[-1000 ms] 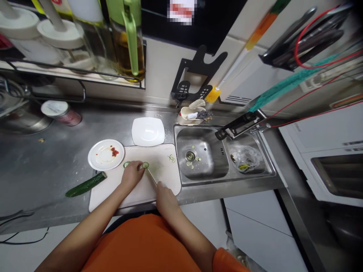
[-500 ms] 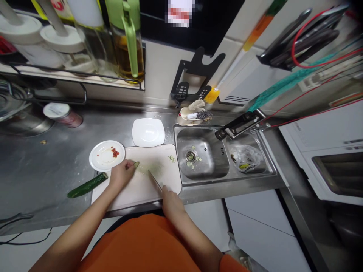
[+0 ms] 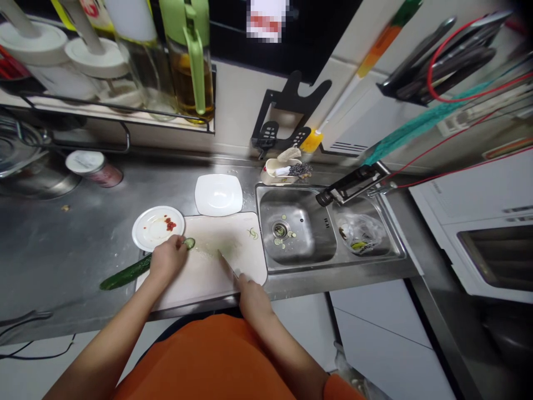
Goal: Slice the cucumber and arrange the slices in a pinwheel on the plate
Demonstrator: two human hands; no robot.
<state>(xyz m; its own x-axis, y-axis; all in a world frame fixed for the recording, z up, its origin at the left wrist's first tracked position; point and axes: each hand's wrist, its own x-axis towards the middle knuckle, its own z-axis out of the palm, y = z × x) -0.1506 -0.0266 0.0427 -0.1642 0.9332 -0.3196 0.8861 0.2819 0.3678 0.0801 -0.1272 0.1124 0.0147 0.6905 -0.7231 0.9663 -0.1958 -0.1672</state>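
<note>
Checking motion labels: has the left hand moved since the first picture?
Yes, the left hand has moved leftward across the cutting board, away from the sink.

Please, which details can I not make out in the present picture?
Head view: handle of the knife, covered by the right grip.
Head view: upper end of the cucumber, hidden by the left grip.
Head view: left part of the pot, cut off by the left edge.
Head view: print on the can, too small.

Qty: 2 hands (image 3: 169,258) (image 3: 254,300), 1 knife (image 3: 227,266), 1 cutting bd (image 3: 208,286), 2 plates (image 3: 155,232) (image 3: 219,195).
</note>
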